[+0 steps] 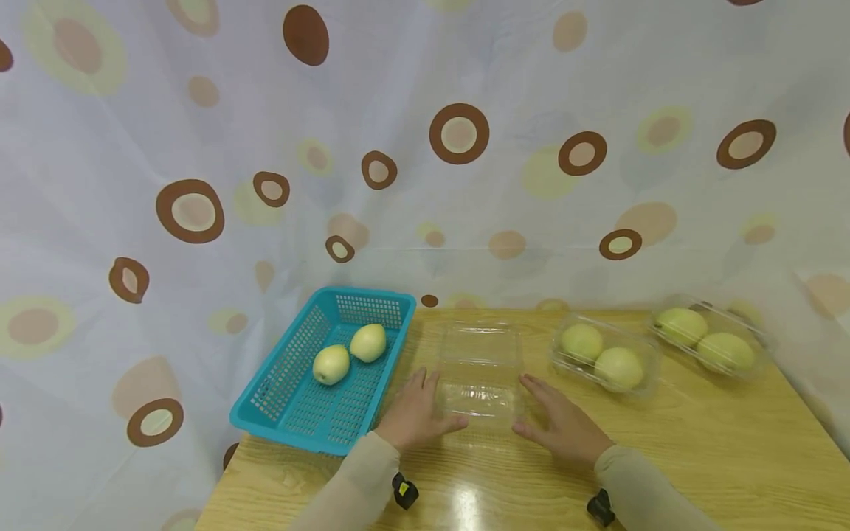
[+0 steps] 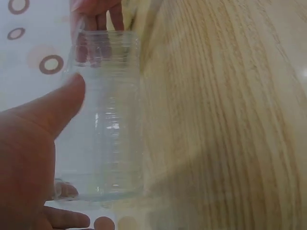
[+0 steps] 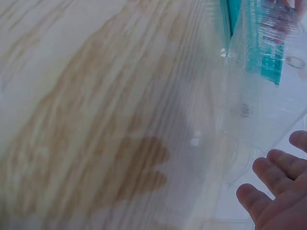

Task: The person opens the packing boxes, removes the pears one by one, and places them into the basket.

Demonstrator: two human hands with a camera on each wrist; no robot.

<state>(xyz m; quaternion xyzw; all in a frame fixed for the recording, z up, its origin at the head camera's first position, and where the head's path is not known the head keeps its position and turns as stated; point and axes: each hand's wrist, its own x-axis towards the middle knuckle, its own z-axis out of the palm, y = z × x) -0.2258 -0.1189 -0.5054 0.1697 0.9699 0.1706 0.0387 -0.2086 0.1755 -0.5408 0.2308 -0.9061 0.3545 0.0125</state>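
An opened clear plastic clamshell box (image 1: 479, 400) sits on the wooden table in the head view, its lid (image 1: 481, 344) folded back toward the curtain. My left hand (image 1: 417, 413) is at the box's left side, fingers extended and thumb pointing across its near edge. On the opposite side is my right hand (image 1: 564, 426), its fingers spread and fingertips close to the box wall. In the left wrist view, the thumb overlaps the transparent box (image 2: 103, 129). The right wrist view has the relaxed fingers (image 3: 273, 177) beside the clear plastic. Nothing shows inside the box.
To the left, a blue plastic basket (image 1: 292, 428) holds two pale yellow-green fruits (image 1: 331, 365). Two clear boxes, each with two similar fruits, stand on the right: a nearer box (image 1: 600, 376) and a farther box (image 1: 713, 317). A patterned curtain (image 1: 412, 110) hangs behind the table (image 1: 704, 450).
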